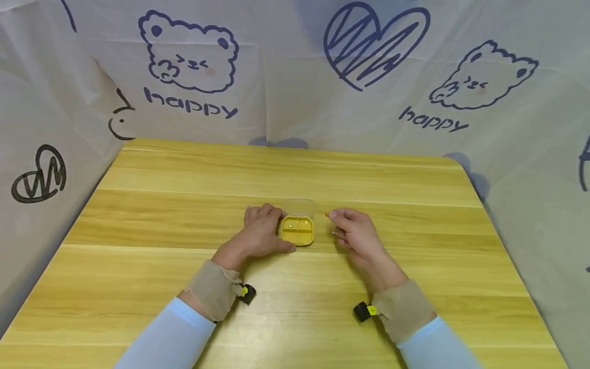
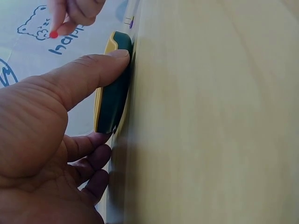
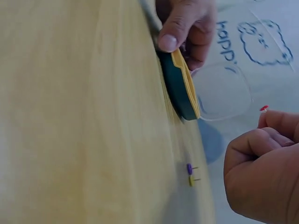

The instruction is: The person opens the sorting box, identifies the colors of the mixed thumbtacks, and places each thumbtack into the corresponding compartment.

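Observation:
A small yellow compartment box [image 1: 297, 243] with a dark green base [image 3: 177, 86] sits on the table, its clear lid [image 1: 299, 206] raised at the far side. My left hand [image 1: 261, 233] holds it from the left, thumb on the near side and fingers toward the back. One small pale item [image 1: 290, 225] lies in the far left compartment. To the right of the box, my right hand [image 1: 357, 233] pinches a red thumbtack [image 3: 264, 108] between thumb and forefinger, the other fingers curled in. Near that hand, a purple thumbtack [image 3: 189, 169] and a yellow thumbtack [image 3: 190, 181] rest points up on the table.
The wood-grain table [image 1: 184, 169] extends around both hands. A white cloth [image 1: 286, 77] with drawn bears, hearts and lettering hangs behind it and along the sides. Each wrist wears a tan wrap with a small black camera [image 1: 362, 311].

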Demonstrator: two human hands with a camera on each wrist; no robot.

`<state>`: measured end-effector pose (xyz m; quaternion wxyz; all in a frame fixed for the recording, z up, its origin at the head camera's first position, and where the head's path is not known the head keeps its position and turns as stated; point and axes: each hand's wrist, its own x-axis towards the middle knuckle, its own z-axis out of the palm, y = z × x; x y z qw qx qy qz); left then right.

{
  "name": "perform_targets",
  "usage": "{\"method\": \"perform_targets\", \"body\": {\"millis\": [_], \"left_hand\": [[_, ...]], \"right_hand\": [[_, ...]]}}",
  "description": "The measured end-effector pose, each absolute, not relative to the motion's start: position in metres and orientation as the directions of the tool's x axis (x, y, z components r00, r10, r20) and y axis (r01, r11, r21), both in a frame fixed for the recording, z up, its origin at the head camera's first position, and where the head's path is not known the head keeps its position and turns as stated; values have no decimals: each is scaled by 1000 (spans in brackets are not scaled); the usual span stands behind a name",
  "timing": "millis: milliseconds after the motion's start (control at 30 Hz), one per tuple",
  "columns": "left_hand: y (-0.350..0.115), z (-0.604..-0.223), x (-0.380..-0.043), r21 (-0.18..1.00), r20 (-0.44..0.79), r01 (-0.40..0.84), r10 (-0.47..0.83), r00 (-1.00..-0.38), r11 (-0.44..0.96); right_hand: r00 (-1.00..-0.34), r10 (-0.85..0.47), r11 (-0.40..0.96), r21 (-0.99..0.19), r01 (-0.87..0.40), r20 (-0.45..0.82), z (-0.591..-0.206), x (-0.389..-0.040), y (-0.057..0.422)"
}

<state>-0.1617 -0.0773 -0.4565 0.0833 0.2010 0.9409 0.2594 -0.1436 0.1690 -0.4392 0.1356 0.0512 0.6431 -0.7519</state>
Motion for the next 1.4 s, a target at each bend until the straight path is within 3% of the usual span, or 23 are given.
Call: {"method": "perform_targets", "body": {"millis": [267,433,633,833,1400], "left_hand": [[-77,-455,-162,527,-67,323,417,-906,786],[-76,-456,-162,529,-64,322,416,-907,785],[-76,-458,-162,527,-53,322,409,-911,786],[-75,-458,-161,531,-48,323,408,-912,783],[-77,-460,-160,536,-42,335,421,-906,775]], "right_hand": [[-977,-133,317,-941,117,-167,-431,-153,150],[-984,-158,553,-833,-15,-87,-435,-158,142],[-978,-208,728,-671,-145,-14,-435,-160,134],[-974,-225,821,-537,-192,3,-437,-161,128],[-950,-314,885,-363,-292,0,-437,-165,118]]}}
